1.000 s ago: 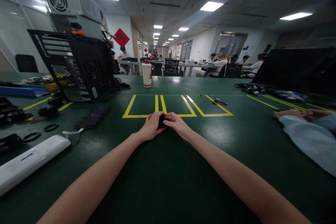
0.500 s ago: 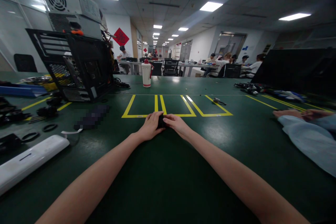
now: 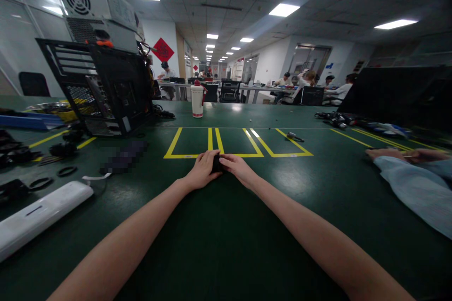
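Observation:
Between my hands, just in front of the yellow tape outlines (image 3: 187,156), is a small black object (image 3: 216,164); its kind is hidden by the fingers. My left hand (image 3: 203,170) is wrapped round its left side, thumb near the table and fingers over the top. From the right, my right hand (image 3: 236,167) grips the same object with thumb and fingertips pressed together. Both forearms reach in over the green table (image 3: 226,235). A small dark metallic part (image 3: 294,136) lies at the right-hand tape outline.
At left stand a black computer case (image 3: 116,89) with power supplies (image 3: 95,2) on top, a white power strip (image 3: 42,218) and black rings (image 3: 67,171). A white bottle (image 3: 197,99) stands at the back. A co-worker's sleeve (image 3: 409,188) rests at right, near cables (image 3: 334,117).
My hands stay in place round the black object, with only a slight shift of the right fingers. The rest of the table looks the same.

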Demonstrator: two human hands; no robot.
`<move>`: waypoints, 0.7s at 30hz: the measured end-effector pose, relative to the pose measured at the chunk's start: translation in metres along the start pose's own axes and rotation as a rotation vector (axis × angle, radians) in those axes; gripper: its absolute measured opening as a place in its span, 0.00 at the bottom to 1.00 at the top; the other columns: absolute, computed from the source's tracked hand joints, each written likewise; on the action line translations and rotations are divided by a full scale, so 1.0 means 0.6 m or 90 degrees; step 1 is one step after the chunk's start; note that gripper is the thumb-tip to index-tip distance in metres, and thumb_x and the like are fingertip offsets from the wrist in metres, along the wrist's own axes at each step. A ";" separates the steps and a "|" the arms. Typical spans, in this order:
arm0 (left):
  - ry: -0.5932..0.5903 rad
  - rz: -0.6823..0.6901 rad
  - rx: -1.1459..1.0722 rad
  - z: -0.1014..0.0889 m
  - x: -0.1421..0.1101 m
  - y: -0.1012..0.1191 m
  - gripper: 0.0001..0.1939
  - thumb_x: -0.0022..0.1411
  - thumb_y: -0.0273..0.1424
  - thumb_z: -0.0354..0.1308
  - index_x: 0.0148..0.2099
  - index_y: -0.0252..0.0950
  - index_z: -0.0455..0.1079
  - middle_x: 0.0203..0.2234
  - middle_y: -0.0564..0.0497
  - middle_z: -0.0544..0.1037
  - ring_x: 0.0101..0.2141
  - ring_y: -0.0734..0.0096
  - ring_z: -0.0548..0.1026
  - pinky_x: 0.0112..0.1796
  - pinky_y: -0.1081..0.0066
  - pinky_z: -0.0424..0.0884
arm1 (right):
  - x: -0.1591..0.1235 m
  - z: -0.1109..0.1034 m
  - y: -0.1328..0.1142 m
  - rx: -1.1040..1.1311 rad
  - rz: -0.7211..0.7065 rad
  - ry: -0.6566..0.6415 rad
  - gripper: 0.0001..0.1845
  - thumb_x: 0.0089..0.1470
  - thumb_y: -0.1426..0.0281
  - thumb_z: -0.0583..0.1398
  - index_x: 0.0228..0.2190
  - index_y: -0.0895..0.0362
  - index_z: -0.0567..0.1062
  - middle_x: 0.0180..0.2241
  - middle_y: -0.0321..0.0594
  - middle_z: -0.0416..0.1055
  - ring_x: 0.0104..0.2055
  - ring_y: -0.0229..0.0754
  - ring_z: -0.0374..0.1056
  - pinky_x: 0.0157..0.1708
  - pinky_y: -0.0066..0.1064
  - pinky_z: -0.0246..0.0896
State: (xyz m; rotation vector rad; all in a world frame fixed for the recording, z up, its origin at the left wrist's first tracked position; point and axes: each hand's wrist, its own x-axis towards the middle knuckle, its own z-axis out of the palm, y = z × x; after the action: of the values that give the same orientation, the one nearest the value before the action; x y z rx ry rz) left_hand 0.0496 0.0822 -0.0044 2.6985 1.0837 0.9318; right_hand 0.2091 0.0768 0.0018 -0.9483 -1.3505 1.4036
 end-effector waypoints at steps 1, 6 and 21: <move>0.000 0.001 0.001 0.001 0.000 -0.001 0.31 0.51 0.31 0.55 0.54 0.40 0.44 0.49 0.45 0.58 0.52 0.59 0.57 0.51 0.54 0.50 | -0.001 -0.001 -0.002 -0.004 0.004 -0.008 0.16 0.40 0.66 0.61 0.34 0.57 0.69 0.36 0.40 0.68 0.40 0.39 0.63 0.43 0.36 0.56; 0.008 0.005 0.003 0.005 0.000 -0.005 0.31 0.51 0.31 0.55 0.54 0.39 0.44 0.49 0.44 0.59 0.51 0.60 0.58 0.51 0.55 0.51 | -0.015 0.000 -0.014 0.001 -0.022 -0.040 0.18 0.36 0.70 0.63 0.33 0.54 0.66 0.34 0.36 0.67 0.40 0.38 0.63 0.43 0.36 0.56; -0.006 0.001 0.014 0.001 -0.001 -0.002 0.31 0.52 0.31 0.54 0.54 0.38 0.44 0.49 0.44 0.58 0.51 0.60 0.57 0.51 0.56 0.51 | -0.009 -0.006 -0.007 -0.034 -0.031 -0.028 0.21 0.34 0.71 0.64 0.34 0.55 0.66 0.34 0.36 0.67 0.40 0.39 0.63 0.42 0.35 0.57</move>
State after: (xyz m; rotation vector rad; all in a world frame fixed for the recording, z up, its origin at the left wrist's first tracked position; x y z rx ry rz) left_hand 0.0489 0.0827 -0.0055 2.7182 1.0975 0.9118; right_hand 0.2143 0.0722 0.0051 -0.9183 -1.4404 1.3650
